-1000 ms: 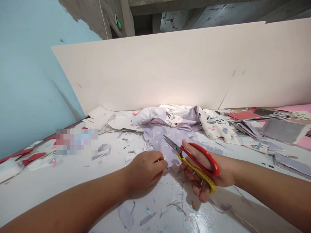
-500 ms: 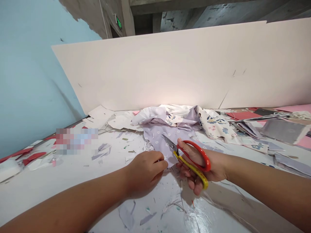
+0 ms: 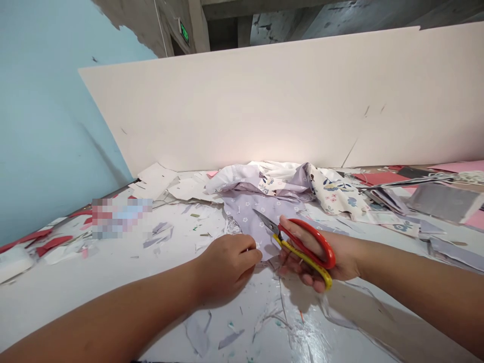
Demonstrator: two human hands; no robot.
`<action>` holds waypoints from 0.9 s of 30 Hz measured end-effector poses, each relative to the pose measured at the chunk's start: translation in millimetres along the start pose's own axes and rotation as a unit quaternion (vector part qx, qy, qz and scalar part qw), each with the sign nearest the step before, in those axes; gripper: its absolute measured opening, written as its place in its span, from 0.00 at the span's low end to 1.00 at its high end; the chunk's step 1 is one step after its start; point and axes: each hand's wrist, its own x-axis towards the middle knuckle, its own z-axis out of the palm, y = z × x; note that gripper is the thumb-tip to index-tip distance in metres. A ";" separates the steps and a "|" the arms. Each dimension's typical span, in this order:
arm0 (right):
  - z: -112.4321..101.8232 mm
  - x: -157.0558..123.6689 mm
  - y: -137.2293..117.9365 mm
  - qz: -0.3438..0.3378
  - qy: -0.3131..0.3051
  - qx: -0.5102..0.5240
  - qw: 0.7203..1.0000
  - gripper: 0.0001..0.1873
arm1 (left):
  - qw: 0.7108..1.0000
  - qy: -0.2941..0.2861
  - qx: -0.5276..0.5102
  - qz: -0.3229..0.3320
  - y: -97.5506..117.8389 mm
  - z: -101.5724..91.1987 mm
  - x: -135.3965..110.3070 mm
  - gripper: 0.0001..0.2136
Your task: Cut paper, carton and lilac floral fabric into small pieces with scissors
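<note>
Lavender fabric (image 3: 251, 212) with small white flowers lies bunched on the white table, its near edge reaching my hands. My left hand (image 3: 229, 267) is closed in a pinch on that near edge, knuckles up. In my right hand (image 3: 315, 262) are scissors (image 3: 310, 254) with one red and one yellow handle. Their blades point up and left over the lavender fabric, nearly together. The right fingers curl beneath the handles. Behind and to the right, cream floral fabric (image 3: 333, 191) is heaped with the lavender piece.
A tall white board (image 3: 264, 106) stands along the table's back, beside a blue wall (image 3: 45, 116). Fabric scraps (image 3: 230, 339) and threads litter the white table (image 3: 124, 282). Grey folded pieces (image 3: 440, 201) lie at the right, red scraps (image 3: 55, 244) at the left, pale paper pieces (image 3: 155, 180) behind.
My right hand with the scissors has shifted slightly right, away from my left hand, and its fingers have drawn up a little. The left hand still pinches the fabric edge.
</note>
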 end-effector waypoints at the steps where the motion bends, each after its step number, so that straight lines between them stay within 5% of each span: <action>1: -3.9 -2.6 -0.5 -0.004 -0.011 -0.023 1.000 0.41 | 1.000 0.000 0.001 -0.001 0.1 -0.1 -0.1 0.09; 4: -18.7 -9.5 -3.7 -0.020 -0.022 -0.109 0.994 0.44 | 1.000 0.007 0.002 0.001 0.0 0.3 -0.2 0.09; 12: -49.8 -6.6 -27.0 -0.005 0.065 -0.294 0.954 0.34 | 1.000 0.013 0.011 0.008 -1.1 0.7 -0.2 0.09; 18: -66.0 7.7 -39.8 -0.054 0.032 -0.332 0.941 0.35 | 1.000 -0.007 0.026 0.011 -1.7 -1.0 0.4 0.08; 27: -77.6 16.3 -63.7 -0.088 0.076 -0.503 0.857 0.21 | 0.999 -0.032 0.041 0.007 -4.3 0.2 -1.3 0.06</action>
